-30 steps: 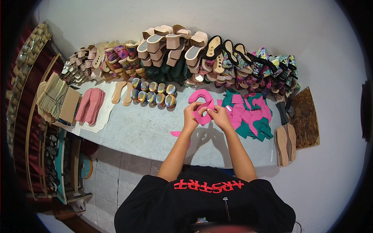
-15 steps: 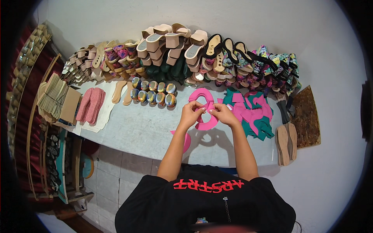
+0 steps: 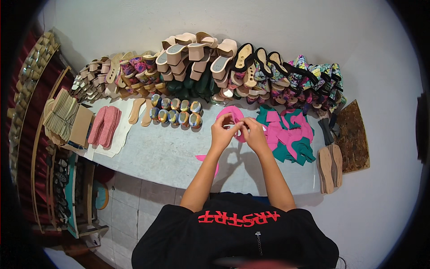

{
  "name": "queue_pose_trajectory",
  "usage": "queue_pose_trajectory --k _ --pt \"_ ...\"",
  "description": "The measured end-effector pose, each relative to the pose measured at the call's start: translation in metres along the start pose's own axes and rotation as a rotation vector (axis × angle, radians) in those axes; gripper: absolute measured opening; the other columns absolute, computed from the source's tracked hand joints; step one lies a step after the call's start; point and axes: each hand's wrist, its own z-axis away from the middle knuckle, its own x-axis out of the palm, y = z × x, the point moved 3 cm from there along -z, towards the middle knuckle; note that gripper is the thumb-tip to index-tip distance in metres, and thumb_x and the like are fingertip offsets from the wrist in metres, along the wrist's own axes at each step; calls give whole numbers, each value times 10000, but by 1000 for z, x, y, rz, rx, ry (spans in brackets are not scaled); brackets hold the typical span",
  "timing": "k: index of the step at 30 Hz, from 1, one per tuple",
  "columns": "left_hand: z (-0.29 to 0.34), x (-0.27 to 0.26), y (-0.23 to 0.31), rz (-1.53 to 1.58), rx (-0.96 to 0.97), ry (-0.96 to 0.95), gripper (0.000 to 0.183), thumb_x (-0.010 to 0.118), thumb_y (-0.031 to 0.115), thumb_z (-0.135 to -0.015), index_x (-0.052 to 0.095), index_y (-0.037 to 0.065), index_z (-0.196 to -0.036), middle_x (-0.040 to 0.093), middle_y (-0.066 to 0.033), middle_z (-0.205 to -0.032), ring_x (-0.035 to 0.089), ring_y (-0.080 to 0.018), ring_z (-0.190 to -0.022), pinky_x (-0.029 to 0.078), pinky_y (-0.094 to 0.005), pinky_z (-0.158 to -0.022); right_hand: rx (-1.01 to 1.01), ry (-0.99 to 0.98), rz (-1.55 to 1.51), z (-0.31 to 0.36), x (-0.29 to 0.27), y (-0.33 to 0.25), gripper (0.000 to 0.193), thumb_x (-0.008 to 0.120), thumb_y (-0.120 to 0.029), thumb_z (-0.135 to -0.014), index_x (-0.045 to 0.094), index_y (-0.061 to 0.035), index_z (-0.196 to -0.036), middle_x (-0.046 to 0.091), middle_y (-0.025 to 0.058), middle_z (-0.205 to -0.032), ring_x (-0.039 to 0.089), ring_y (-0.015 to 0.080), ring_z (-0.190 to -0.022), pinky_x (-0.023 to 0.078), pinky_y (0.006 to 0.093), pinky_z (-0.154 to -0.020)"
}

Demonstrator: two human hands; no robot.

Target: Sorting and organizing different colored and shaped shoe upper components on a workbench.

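A pink curved piece of cut material (image 3: pixel 231 110) is held up between my hands over the table, and part of it hides behind my fingers. My left hand (image 3: pixel 222 131) is closed in a pinch on the left side of the piece. Opposite it, my right hand (image 3: pixel 255 133) pinches at the piece's right side, its fingertips meeting those of the left. Another pink piece (image 3: pixel 201 158) lies on the table, mostly covered by my left forearm. Right of my hands spreads a loose heap of pink cut pieces (image 3: pixel 273 117) and green cut pieces (image 3: pixel 297 151).
Heeled sandals (image 3: pixel 224 58) are stacked along the table's (image 3: pixel 152 154) back edge. Multicoloured rounded pieces (image 3: pixel 183 117) stand in two rows at left-centre, beside tan soles (image 3: pixel 136 110), red insoles (image 3: pixel 105 123) and a cardboard box (image 3: pixel 80 122). More soles (image 3: pixel 329 168) lie at the right edge.
My hands have drawn closer together, and the pink piece, spread in a wide loop before, is now gathered narrower. The left hand has turned, its fingers pointing more to the right.
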Motion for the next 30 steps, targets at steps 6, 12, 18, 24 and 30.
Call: queue_pose_trajectory --k 6,12,18,24,30 --pt "-5 -1 -1 174 -118 -7 137 609 57 -789 611 -37 -888 628 -49 -759 571 -80 -670 456 -206 -619 262 106 -120 7 0 5 111 584 -67 -755 565 28 -809 587 140 -736 588 207 -686 456 298 -616" --pt "-2 5 5 136 -78 11 85 607 48 -788 593 -33 -807 620 -39 -732 564 -71 -661 453 -205 -616 162 153 -76 5 1 -4 145 636 -87 -729 584 24 -808 586 117 -744 590 182 -693 460 271 -614" --pt "-1 7 5 115 -29 15 66 602 39 -793 574 -20 -790 605 -32 -717 555 -66 -660 442 -191 -601 -24 288 34 1 -3 -7 103 637 -53 -726 591 19 -784 581 102 -746 562 200 -636 447 286 -583" --pt "3 17 25 74 63 118 70 576 29 -811 530 -14 -781 578 -33 -708 515 -57 -639 429 -193 -585 44 462 -78 1 2 -8 89 627 -65 -746 598 11 -781 592 93 -758 538 173 -610 431 264 -555" --pt "8 26 34 99 162 194 63 543 29 -833 513 -24 -815 592 -74 -771 533 -86 -687 443 -218 -626 168 628 -256 0 12 -8 124 616 -130 -791 606 -6 -781 606 55 -747 538 125 -635 426 230 -545"
